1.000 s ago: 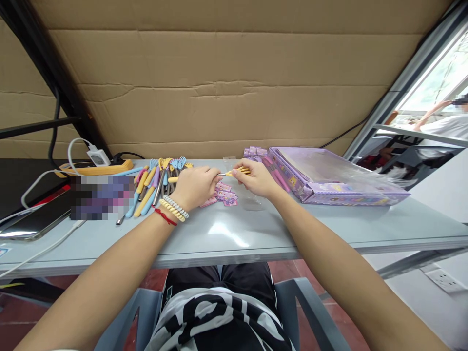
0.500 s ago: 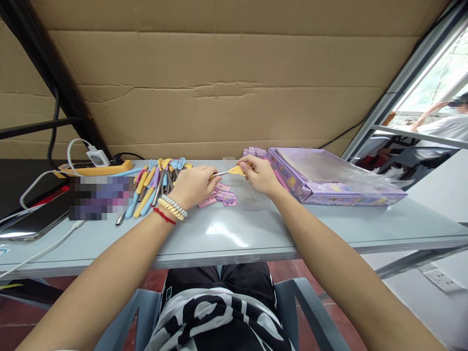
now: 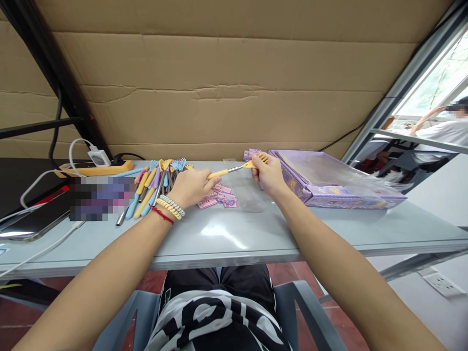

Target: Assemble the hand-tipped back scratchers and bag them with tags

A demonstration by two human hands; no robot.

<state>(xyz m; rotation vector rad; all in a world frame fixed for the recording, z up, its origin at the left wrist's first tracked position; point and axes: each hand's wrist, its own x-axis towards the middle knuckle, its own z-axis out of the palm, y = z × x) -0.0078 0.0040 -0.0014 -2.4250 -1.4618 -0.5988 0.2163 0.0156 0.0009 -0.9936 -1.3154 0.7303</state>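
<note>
My left hand (image 3: 190, 186) is closed round the yellow handle of a telescopic back scratcher (image 3: 234, 169). My right hand (image 3: 268, 174) pinches its yellow claw head, and a stretch of its metal rod shows between the hands. The scratcher is held just above the grey table (image 3: 234, 229). Under it lie small pink cards (image 3: 219, 196) and a clear plastic sleeve (image 3: 252, 197). A pile of scratchers (image 3: 155, 183) with yellow, blue and pink handles lies left of my left hand.
A flat purple box (image 3: 329, 180) wrapped in plastic sits to the right. At the left are a yellow power strip (image 3: 97, 169) with a white charger, white cables and a dark tablet (image 3: 34, 219). A cardboard wall stands behind. Another person sits far right.
My right hand has moved right and away from my left hand, and the scratcher's metal rod has lengthened between them. My left hand has stayed in place.
</note>
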